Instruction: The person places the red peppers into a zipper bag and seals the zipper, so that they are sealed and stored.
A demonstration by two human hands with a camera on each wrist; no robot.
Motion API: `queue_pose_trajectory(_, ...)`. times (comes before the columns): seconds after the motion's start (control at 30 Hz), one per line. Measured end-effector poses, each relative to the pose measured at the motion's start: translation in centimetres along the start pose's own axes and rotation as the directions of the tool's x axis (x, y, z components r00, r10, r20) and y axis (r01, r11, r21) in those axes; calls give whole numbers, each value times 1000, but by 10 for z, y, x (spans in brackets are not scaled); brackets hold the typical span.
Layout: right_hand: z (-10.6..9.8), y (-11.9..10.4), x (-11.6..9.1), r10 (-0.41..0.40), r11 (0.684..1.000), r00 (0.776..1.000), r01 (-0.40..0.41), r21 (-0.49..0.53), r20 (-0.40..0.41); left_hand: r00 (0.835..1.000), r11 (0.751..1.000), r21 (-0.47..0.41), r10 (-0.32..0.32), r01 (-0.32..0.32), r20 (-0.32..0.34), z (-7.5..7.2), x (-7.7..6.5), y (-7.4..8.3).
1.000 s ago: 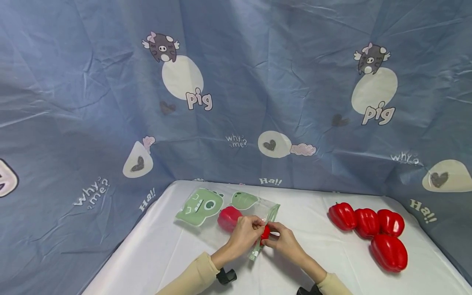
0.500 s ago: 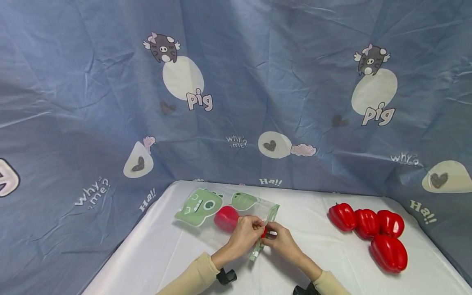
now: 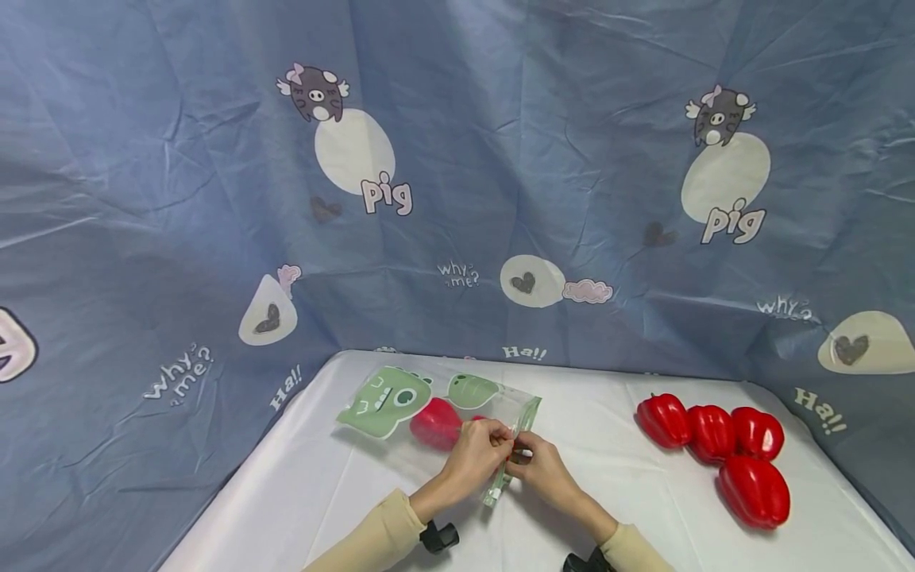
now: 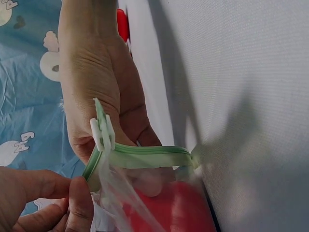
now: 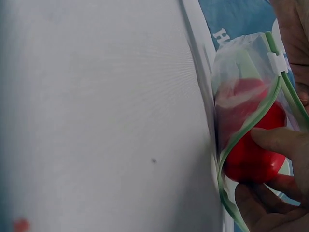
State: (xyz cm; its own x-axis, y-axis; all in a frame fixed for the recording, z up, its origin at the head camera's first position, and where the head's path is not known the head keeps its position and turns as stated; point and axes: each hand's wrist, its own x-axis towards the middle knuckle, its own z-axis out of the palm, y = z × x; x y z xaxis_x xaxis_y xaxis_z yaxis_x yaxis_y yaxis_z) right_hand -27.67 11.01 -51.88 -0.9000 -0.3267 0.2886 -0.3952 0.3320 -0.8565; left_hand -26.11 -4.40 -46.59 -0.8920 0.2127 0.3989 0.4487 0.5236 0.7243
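A clear zip bag (image 3: 402,403) with green monster prints lies on the white table, its green-edged mouth facing right. One red bell pepper (image 3: 433,425) is inside it. My left hand (image 3: 477,454) pinches the bag's edge at the mouth between thumb and finger. Just inside the opening, my right hand (image 3: 541,466) holds another red bell pepper (image 5: 256,154), thumb on one side and fingers on the other. From the head this pepper is mostly hidden behind my left hand. A white slider (image 5: 277,63) sits on the green zip strip.
Several red bell peppers (image 3: 713,433) stand grouped on the right of the white table (image 3: 608,421). A blue printed cloth (image 3: 457,183) hangs behind the table. Black wrist-camera mounts (image 3: 439,537) are under both forearms.
My right hand has pushed its pepper left, deeper into the bag mouth. The pepper inside has shifted left. My left hand stays at the edge.
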Motion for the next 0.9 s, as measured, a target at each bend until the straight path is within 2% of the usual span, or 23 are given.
queue_pose_trajectory(0.2, -2, 2, -1, -36, 997, 999, 36, -62, 0, 1000, 1000, 10, 0, 0, -7, 0, 0, 0)
queue_pose_trajectory(0.33, -4, 4, -2, -3, 998, 1000, 4, -65, 15, 1000, 1000, 12, -6, 6, -6, 1, 0, 0)
queue_pose_trajectory(0.5, -8, 6, -5, 31, 995, 999, -32, -91, -5, 1000, 1000, 16, -5, 5, -9, 2, 0, -1)
queue_pose_trajectory(0.9, -22, 7, -21, 26, 998, 999, -28, -62, -46, 1000, 1000, 31, 3, -3, 6, 2, 0, -1)
